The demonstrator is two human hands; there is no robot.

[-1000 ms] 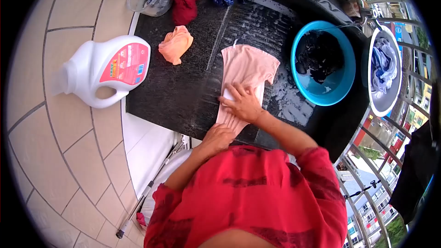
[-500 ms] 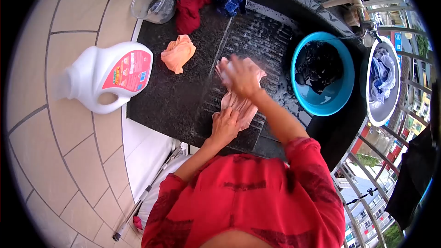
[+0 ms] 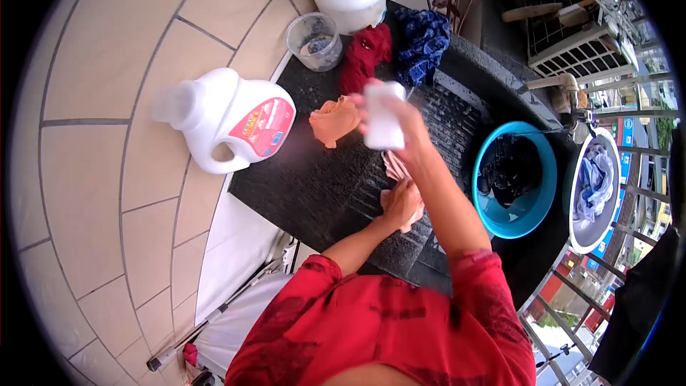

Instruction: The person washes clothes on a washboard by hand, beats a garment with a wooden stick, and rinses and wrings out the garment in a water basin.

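Observation:
In my right hand [image 3: 413, 123], raised above the ribbed stone washboard [image 3: 454, 118], is a white bar of soap [image 3: 384, 116]. The fingers wrap its far edge and are slightly blurred. My left hand [image 3: 402, 204] presses a pale pink cloth [image 3: 394, 166] onto the ridges, its fingers bunched on the fabric. Much of that cloth lies hidden under the hand and my right forearm. Close to the soap, on the smooth black slab, rests a crumpled orange cloth [image 3: 334, 122].
A white detergent bottle [image 3: 239, 121] stands at left. Beyond are a clear plastic tub [image 3: 314, 41], white enamel pot [image 3: 351, 0], red cloth [image 3: 366, 53] and blue cloth [image 3: 423, 39]. To the right, a blue basin [image 3: 516, 226] holds dark clothes; a white basin [image 3: 580, 237] sits near the tap [image 3: 568, 86].
My right hand has lifted off the pink cloth, and the white soap now shows plainly in it. My left hand stays on the cloth. The whole view has shifted and turned.

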